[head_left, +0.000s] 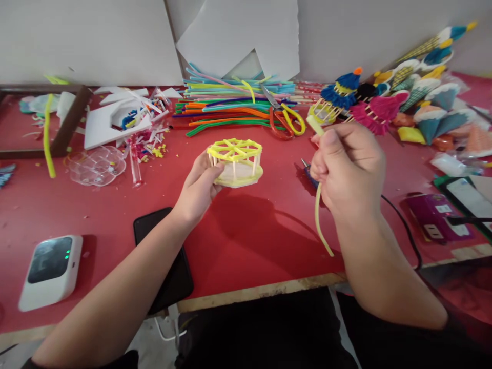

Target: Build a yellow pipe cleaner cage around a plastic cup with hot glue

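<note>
My left hand (200, 182) grips a small carousel-like frame (235, 148) by its left side, above the red table. Yellow spoked strips form its top, pale sticks serve as posts, and the flat base has a yellow rim. Raised to the right, my right hand (348, 164) is closed around a pale yellow pipe cleaner (322, 225). One end of it pokes up past the thumb, and the other hangs down in a curve. Behind that hand lie dark-handled pliers (308, 173), partly hidden.
Colored pipe cleaners (230, 105) lie in a pile at the back, beside scissors (286, 120). Finished carousel crafts (374, 110) and cone-shaped pieces (438, 102) crowd the right. A phone (179, 277) lies under my left forearm, and a white device (52, 271) is further left.
</note>
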Demonstrator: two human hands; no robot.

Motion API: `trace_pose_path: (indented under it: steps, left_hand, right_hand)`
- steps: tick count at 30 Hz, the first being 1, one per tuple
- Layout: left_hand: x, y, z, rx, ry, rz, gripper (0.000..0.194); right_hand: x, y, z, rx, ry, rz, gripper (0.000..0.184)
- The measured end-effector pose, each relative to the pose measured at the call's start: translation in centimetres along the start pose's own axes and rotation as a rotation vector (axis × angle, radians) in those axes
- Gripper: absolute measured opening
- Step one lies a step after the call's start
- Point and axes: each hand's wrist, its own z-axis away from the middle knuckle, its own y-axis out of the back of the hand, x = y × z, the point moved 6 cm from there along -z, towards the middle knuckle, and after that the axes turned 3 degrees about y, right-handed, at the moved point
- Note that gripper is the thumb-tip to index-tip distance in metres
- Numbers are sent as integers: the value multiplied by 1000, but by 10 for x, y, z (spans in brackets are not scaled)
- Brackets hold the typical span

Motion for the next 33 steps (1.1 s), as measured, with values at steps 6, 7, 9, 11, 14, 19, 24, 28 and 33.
trace_pose_path:
  steps: [6, 7, 9, 11, 14, 19, 24, 28, 33]
  left_hand:
    - [-6, 3, 2, -64, -38, -87, 62]
    - [-6, 2, 2, -85, -55, -100, 62]
    - [-4, -1, 3, -130, -83, -122, 60]
    - [-3, -5, 5, -176, -94, -132, 58]
    - [0, -11, 7, -236, -104, -128, 51]
    - [2, -12, 8, -280, -127, -140, 42]
    - [1, -12, 8, -302, -147, -186, 40]
    - [1, -11, 9, -299, -150, -209, 39]
    - [1, -11, 10, -262, -138, -180, 38]
  right_hand:
    - [-27, -8, 7, -142, 132, 188, 8]
    - [-29, -11, 10, -156, 155, 237, 8]
    - [-33, -19, 18, -193, 237, 326, 8]
    - [-38, -26, 25, -233, 354, 398, 8]
    - [-44, -32, 31, -273, 486, 449, 10]
    - [-47, -29, 33, -227, 547, 471, 16]
    - [-47, -30, 36, -226, 550, 474, 16]
    - [-45, -31, 36, -240, 514, 474, 16]
    - [-45, -31, 36, -240, 482, 456, 11]
